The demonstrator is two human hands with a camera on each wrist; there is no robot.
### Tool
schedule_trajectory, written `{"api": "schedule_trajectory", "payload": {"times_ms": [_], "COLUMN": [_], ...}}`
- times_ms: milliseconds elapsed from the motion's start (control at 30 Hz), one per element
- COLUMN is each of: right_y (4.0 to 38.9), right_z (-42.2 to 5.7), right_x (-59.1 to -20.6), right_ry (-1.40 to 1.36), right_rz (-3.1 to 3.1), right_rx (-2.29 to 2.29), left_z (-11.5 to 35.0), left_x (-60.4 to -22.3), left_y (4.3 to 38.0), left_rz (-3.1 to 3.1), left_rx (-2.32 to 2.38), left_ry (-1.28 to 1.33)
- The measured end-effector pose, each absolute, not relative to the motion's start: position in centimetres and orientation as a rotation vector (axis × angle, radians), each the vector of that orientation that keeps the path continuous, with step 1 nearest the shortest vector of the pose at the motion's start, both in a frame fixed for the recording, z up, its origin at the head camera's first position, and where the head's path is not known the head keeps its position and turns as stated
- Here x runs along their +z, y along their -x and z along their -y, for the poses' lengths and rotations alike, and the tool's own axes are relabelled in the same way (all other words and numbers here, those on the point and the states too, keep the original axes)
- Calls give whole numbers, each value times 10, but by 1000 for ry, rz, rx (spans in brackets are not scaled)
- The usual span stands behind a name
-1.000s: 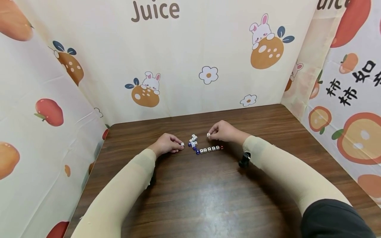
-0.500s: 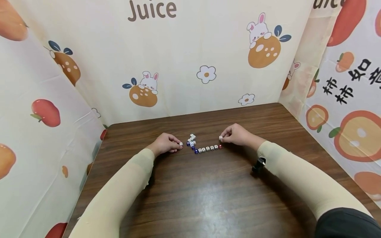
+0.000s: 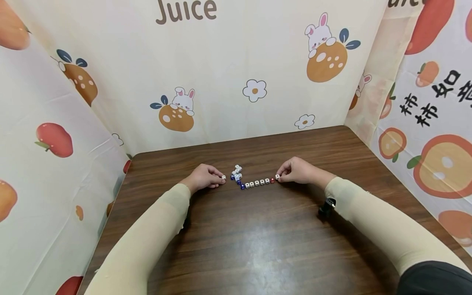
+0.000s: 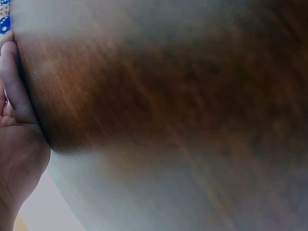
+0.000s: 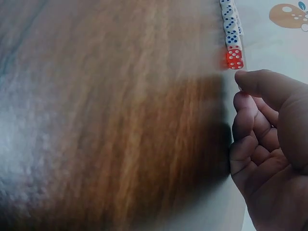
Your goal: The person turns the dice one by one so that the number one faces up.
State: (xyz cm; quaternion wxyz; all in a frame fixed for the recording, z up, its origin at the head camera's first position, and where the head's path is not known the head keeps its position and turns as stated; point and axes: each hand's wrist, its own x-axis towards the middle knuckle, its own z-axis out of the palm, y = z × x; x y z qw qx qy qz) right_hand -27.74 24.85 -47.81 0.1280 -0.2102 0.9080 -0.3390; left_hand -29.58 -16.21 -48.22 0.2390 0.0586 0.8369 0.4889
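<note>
A row of small cube-shaped dice (image 3: 257, 183) is laid across the brown wood-grain tabletop (image 3: 236, 237), in the far part of the table, between the two hands. Its left end is formed by a blue die with white pips (image 3: 242, 186), its middle by five white dice (image 3: 252, 184), and its right end by a bright red die with white pips (image 3: 272, 180). Just to the right of the red die, a single white cube die (image 3: 277, 177) is pinched between the thumb and fingers of the bare right hand (image 3: 296, 170); whether the two dice touch cannot be told, and in the right wrist view the pinched die is mostly hidden by the fingertips.

To the left, another small white die (image 3: 223, 177) is pinched by the thumb and fingertips of the bare left hand (image 3: 203, 178), near a loose cluster of white and blue dice (image 3: 237, 172). The cluster is gathered at the far side of the row's blue end; its exact count cannot be made out.

Both forearms are covered by cream-coloured sleeves (image 3: 158, 223), and a small black device (image 3: 326, 207) is seen at the right wrist. The table is backed by a cream cloth backdrop (image 3: 221, 53) printed with rabbits, fruit and flowers.
</note>
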Motion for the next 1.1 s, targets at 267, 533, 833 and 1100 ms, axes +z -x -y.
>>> {"api": "schedule_trajectory", "payload": {"times_ms": [267, 533, 833, 1100], "right_y": [277, 277, 280, 288], "right_z": [-246, -243, -248, -250], "right_x": [-481, -483, -474, -460], "right_ry": [634, 632, 643, 687], "right_rz": [-2625, -2662, -2547, -2427], "right_rx": [-958, -918, -936, -959], "left_z": [162, 164, 163, 161], "left_x": [-482, -482, -481, -479], "left_y": [296, 294, 294, 293], "left_rz": [-2299, -2298, -2296, -2299], "left_rx": [1333, 1332, 1329, 1334], "left_ry": [-151, -151, -146, -151]}}
